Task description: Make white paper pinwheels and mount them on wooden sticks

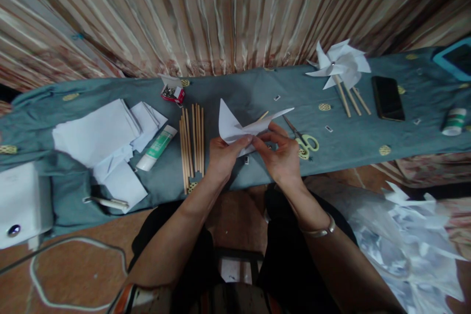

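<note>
The partly folded paper pinwheel point(235, 130) is plain white and pinched between the left and right fingers point(240, 143) above the cloth-covered worktop point(298, 78). One pointed corner stands steeply at the left; another stretches out to the right, narrowing to a tip. Between them the upper edge dips into a wide V. Its near part is partly hidden.

Two hands point(281, 157), two glue sticks point(157, 148), one phone point(388, 98)

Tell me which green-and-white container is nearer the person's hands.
The left container, beside the wooden sticks; the other container is far right, beyond the black phone.
</note>
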Available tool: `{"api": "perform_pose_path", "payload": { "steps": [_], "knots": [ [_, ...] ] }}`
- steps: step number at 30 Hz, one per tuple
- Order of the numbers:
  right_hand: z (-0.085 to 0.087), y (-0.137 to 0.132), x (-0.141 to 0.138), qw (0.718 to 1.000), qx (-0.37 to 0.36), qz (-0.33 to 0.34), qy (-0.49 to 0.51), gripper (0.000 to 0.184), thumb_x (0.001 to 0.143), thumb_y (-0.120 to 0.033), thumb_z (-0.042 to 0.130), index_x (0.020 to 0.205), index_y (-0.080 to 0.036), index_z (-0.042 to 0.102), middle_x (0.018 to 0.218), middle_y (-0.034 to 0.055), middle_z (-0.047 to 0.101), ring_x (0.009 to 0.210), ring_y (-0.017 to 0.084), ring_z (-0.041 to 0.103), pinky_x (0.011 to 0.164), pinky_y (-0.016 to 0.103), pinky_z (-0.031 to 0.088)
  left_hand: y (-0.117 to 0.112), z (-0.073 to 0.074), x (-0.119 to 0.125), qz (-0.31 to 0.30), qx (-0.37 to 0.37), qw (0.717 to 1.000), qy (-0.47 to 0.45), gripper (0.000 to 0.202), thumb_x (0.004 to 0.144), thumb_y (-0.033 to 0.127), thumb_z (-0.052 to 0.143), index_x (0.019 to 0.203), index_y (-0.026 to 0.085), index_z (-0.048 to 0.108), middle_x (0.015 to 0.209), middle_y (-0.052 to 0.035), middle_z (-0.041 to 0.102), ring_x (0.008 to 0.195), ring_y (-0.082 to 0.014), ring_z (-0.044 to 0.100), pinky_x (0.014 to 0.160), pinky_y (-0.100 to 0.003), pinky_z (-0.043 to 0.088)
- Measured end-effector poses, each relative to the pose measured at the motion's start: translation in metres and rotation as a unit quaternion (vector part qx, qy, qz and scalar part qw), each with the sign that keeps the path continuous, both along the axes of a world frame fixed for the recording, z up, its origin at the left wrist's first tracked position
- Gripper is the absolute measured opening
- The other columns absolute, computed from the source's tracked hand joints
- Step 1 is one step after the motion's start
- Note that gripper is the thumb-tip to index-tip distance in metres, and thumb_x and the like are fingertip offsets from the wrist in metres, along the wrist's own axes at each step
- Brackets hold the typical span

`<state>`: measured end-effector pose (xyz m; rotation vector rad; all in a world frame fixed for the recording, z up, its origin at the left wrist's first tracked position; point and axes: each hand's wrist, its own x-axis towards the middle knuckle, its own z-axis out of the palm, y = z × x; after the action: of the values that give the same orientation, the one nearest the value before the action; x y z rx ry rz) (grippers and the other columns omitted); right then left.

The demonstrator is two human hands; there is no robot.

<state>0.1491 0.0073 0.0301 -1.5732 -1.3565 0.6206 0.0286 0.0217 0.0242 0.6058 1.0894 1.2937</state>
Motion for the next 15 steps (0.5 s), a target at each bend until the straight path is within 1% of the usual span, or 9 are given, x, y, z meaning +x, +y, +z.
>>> {"api": "perform_pose_path", "payload": {
  "steps": [3, 6, 9, 11, 12, 13, 15],
  "knots": [
    [0.000, 0.000, -0.001, 1.000, 0.003, -0.007, -0.004, 0.015, 0.076, -0.035, 0.072, 0.067, -0.022, 0.072, 0.118, 0.0083, 0.070, 0.114, 0.027, 0.064, 0.102, 0.044, 0.045, -0.001, 0.001, 0.000, 0.000, 0.002, 1.000, -0.002, 0.021, 0.054, 0.026, 0.085, 0.069, 0.016, 0.074, 0.073, -0.0027, 0.074, 0.069, -0.0162, 0.066, 0.072, -0.030, 0.052],
    [0.004, -0.003, -0.003, 1.000, 0.012, -0.004, -0.003, 0.016, 0.076, -0.035, 0.072, 0.067, -0.022, 0.072, 0.120, 0.0085, 0.070, 0.115, 0.028, 0.063, 0.103, 0.045, 0.045, 0.000, 0.003, 0.000, 0.004, 0.004, 1.000, -0.001, 0.023, 0.053, 0.027, 0.085, 0.069, 0.016, 0.073, 0.074, -0.0028, 0.074, 0.071, -0.0174, 0.067, 0.074, -0.030, 0.053],
    [0.011, -0.005, 0.001, 0.999, 0.035, 0.026, 0.000, 0.016, 0.079, -0.035, 0.070, 0.070, -0.023, 0.072, 0.119, 0.0073, 0.070, 0.117, 0.027, 0.063, 0.105, 0.044, 0.044, 0.002, 0.006, -0.002, 0.023, 0.009, 1.000, -0.004, 0.024, 0.052, 0.028, 0.086, 0.069, 0.017, 0.073, 0.075, -0.0027, 0.075, 0.073, -0.0184, 0.068, 0.075, -0.031, 0.054],
    [0.015, -0.005, 0.012, 0.997, 0.058, 0.040, 0.006, 0.016, 0.081, -0.035, 0.068, 0.071, -0.023, 0.072, 0.115, 0.0062, 0.072, 0.115, 0.025, 0.064, 0.105, 0.044, 0.044, 0.004, 0.008, -0.007, 0.041, 0.016, 0.999, -0.005, 0.025, 0.051, 0.027, 0.086, 0.070, 0.017, 0.073, 0.076, -0.0032, 0.075, 0.075, -0.0192, 0.069, 0.075, -0.031, 0.055],
    [0.017, -0.004, 0.020, 0.997, 0.071, 0.030, 0.013, 0.017, 0.082, -0.034, 0.067, 0.070, -0.022, 0.072, 0.112, 0.0059, 0.073, 0.112, 0.024, 0.065, 0.105, 0.044, 0.044, 0.004, 0.010, -0.010, 0.052, 0.023, 0.998, -0.004, 0.026, 0.051, 0.027, 0.086, 0.070, 0.017, 0.073, 0.076, -0.0033, 0.075, 0.076, -0.0198, 0.069, 0.077, -0.031, 0.055],
    [0.017, -0.003, 0.029, 0.997, 0.077, 0.015, 0.025, 0.018, 0.082, -0.035, 0.067, 0.070, -0.022, 0.071, 0.109, 0.0058, 0.074, 0.108, 0.024, 0.067, 0.103, 0.044, 0.045, 0.005, 0.011, -0.014, 0.062, 0.031, 0.998, -0.005, 0.027, 0.051, 0.027, 0.087, 0.071, 0.017, 0.073, 0.076, -0.0032, 0.075, 0.078, -0.0205, 0.070, 0.078, -0.031, 0.055],
    [0.014, 0.001, 0.049, 0.994, 0.088, -0.034, 0.051, 0.021, 0.081, -0.037, 0.067, 0.067, -0.021, 0.070, 0.101, 0.0061, 0.075, 0.097, 0.023, 0.069, 0.094, 0.042, 0.050, 0.006, 0.012, -0.023, 0.081, 0.050, 0.995, -0.006, 0.030, 0.050, 0.027, 0.088, 0.075, 0.017, 0.073, 0.079, -0.0029, 0.075, 0.084, -0.0223, 0.071, 0.081, -0.033, 0.055]
  ]
}}
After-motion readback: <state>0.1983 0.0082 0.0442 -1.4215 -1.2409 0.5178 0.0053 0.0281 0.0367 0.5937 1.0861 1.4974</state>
